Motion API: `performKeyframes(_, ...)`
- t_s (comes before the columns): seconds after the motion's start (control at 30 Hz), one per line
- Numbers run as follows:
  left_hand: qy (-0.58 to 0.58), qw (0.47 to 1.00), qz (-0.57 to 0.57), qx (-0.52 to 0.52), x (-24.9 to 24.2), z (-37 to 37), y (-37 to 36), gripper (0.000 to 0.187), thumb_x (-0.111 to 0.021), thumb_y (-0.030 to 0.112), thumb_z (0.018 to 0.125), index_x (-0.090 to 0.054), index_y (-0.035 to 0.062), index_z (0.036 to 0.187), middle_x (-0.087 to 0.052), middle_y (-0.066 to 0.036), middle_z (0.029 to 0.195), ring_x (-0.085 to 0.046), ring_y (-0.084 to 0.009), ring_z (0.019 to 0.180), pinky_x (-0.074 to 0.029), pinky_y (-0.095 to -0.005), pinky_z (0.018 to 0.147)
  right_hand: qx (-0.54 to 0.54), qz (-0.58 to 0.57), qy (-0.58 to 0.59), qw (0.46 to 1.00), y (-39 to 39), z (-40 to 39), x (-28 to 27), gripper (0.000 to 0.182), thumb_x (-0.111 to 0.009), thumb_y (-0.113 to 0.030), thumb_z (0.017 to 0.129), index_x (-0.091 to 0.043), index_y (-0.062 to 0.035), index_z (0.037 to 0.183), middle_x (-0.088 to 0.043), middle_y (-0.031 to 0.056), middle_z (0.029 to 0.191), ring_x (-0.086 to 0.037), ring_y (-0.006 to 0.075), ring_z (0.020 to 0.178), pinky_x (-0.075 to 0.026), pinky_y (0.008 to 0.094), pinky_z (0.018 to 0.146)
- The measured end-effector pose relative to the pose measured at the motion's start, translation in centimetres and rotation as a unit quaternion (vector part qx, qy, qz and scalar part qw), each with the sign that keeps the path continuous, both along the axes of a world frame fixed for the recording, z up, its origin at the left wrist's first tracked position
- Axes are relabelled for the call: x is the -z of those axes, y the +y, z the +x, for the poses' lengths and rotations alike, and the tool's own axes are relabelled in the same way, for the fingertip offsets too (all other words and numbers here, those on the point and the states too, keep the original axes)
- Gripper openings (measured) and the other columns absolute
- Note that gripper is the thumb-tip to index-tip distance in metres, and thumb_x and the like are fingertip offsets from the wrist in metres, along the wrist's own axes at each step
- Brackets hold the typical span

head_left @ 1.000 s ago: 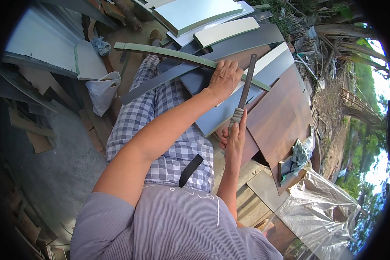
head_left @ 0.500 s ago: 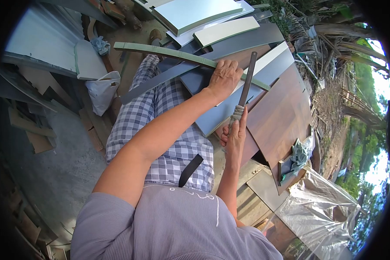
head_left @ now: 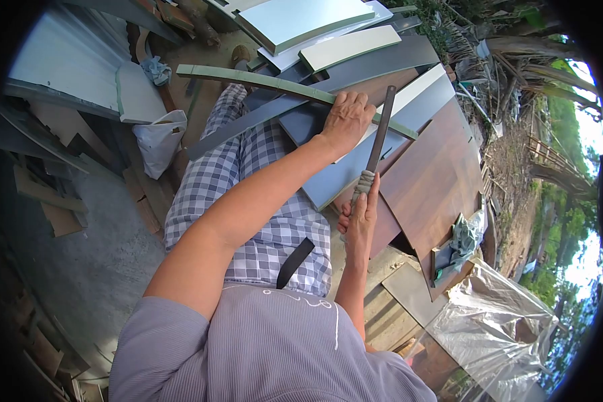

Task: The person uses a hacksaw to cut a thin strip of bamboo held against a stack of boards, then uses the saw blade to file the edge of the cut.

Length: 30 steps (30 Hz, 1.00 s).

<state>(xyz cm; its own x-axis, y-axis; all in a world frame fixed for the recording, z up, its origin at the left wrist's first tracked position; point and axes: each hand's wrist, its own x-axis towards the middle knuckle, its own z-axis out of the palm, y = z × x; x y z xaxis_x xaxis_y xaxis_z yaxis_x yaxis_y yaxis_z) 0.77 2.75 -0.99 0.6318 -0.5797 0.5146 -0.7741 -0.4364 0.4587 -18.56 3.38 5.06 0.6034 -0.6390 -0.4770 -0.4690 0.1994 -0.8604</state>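
A long greenish bamboo strip runs from the upper left to the right across the boards, passing over my knees. My left hand is closed around it near its right part, with the back of the hand up. Beside it, my right hand grips the cord-wrapped handle of a long knife. The knife's dark, narrow blade points up and away from me and overlaps the strip just right of my left hand. Under the strip lies a narrow grey board, slanting over my checked trousers.
Stacked white, grey and brown panels lie in front of me. A white plastic bag sits at left beside scrap boards. Crumpled cloth rests on the panels' right side. Clear plastic sheeting covers something at lower right.
My right hand and the knife have shifted slightly down toward my body. My left hand and the bamboo strip look the same.
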Motion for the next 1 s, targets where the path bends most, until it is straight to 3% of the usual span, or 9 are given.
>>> performKeyframes(0.33,-0.006,1.0,-0.003,-0.006,0.0,0.0,-0.1,0.011,-0.056,0.005,0.079,-0.062,0.0091,0.087,-0.055,-0.007,0.09,-0.053,-0.0221,0.093,-0.038,-0.0364,0.085,-0.005,0.026,-0.071,0.997,-1.9,3.3,0.1,0.053,-0.034,-0.026,0.105,-0.013,-0.031,0.153,-0.039,-0.0006,0.069,-0.031,0.0025,0.047,-0.028,0.0166,0.04)
performKeyframes(0.5,-0.002,1.0,0.004,-0.001,0.0,0.0,-0.1,0.011,-0.055,0.005,0.079,-0.062,0.0088,0.087,-0.054,-0.007,0.09,-0.053,-0.0222,0.094,-0.038,-0.0363,0.085,0.0,-0.001,-0.002,1.0,-0.4,0.3,-0.3,0.053,-0.034,-0.026,0.105,-0.013,-0.031,0.153,-0.039,-0.001,0.067,-0.029,0.0024,0.047,-0.026,0.0168,0.04)
performKeyframes(1.0,0.004,1.0,0.013,0.0,-0.1,0.0,0.1,0.011,-0.055,0.005,0.08,-0.063,0.0084,0.088,-0.055,-0.008,0.092,-0.054,-0.0225,0.095,-0.038,-0.037,0.086,-0.019,-0.002,-0.013,1.0,-1.6,1.1,0.1,0.054,-0.034,-0.026,0.105,-0.012,-0.0329,0.153,-0.038,-0.001,0.068,-0.03,0.0027,0.047,-0.027,0.0166,0.04)
